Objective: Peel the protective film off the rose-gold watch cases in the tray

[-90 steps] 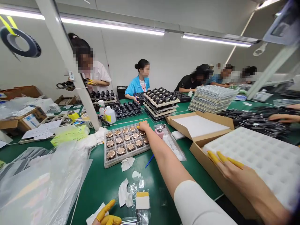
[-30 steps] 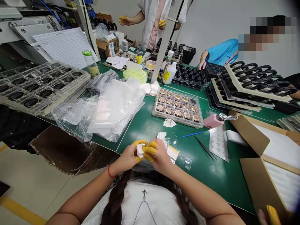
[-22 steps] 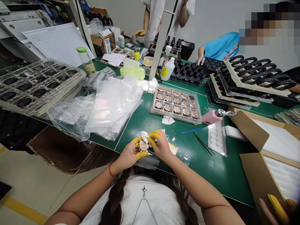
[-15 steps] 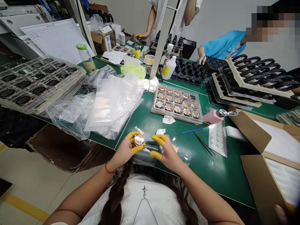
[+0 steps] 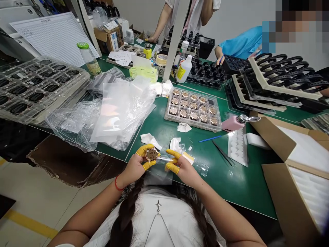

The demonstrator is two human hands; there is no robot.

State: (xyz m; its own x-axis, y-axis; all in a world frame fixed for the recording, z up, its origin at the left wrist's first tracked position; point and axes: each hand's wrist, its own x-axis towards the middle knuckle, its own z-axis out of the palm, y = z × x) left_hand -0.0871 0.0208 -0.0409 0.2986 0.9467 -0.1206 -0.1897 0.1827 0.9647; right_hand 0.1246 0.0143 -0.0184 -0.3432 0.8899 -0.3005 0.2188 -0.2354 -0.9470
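Note:
My left hand (image 5: pixel 137 164), in yellow finger cots, is closed around the edge of a round rose-gold watch case (image 5: pixel 151 155). Dark markings show on its upward face. My right hand (image 5: pixel 181 166), also in yellow finger cots, is just right of it, thumb and forefinger apart. A glossy clear plastic bag (image 5: pixel 160 176) lies beneath and between the hands at the table edge; I cannot tell if the right fingers touch it. White wipes (image 5: pixel 150 140) are just beyond the hands. A clear tray (image 5: pixel 192 120) farther back holds several similar watch cases.
Plastic sleeves (image 5: pixel 115 113) cover the table at left, beside stacked trays (image 5: pixel 38 109). A blue stick (image 5: pixel 209 139), black tweezers (image 5: pixel 222 154) and a pink bottle (image 5: pixel 232 124) lie or stand at right, near an open carton (image 5: pixel 277 181). Two people are across the table.
The watch case's face has turned from bright glare to showing dark markings. My right thumb and fingers have come slightly nearer together. The view has shifted a little.

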